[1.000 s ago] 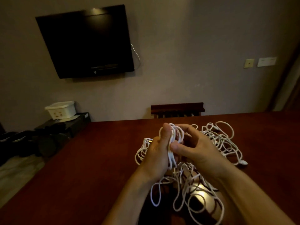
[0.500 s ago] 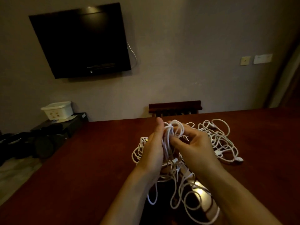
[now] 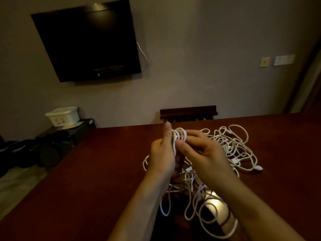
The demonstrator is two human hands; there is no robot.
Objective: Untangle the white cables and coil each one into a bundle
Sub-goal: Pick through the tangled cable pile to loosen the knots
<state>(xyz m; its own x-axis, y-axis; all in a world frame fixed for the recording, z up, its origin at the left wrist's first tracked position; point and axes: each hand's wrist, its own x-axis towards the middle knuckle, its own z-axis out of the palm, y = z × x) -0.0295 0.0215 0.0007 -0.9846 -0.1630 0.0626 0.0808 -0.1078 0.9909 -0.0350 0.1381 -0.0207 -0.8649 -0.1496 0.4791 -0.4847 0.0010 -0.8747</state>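
Observation:
A tangle of white cables (image 3: 232, 146) lies on the dark red table (image 3: 86, 180), spreading to the right of my hands and hanging in loops below them. My left hand (image 3: 161, 155) is raised above the table and grips a small bundle of cable loops (image 3: 179, 134), thumb upright against it. My right hand (image 3: 203, 153) is close beside it, thumb and fingers pinching the strands of the same bundle. A white plug (image 3: 258, 168) lies at the right end of the tangle.
A dark television (image 3: 86, 42) hangs on the wall ahead. A wooden chair back (image 3: 188, 112) stands at the table's far edge. To the left, a white box (image 3: 62, 115) sits on a low black stand, with dark items on the floor.
Both hands have stayed together on the bundle. My left thumb has straightened upward and my right fingers have shifted on the loops. The view has tilted slightly.

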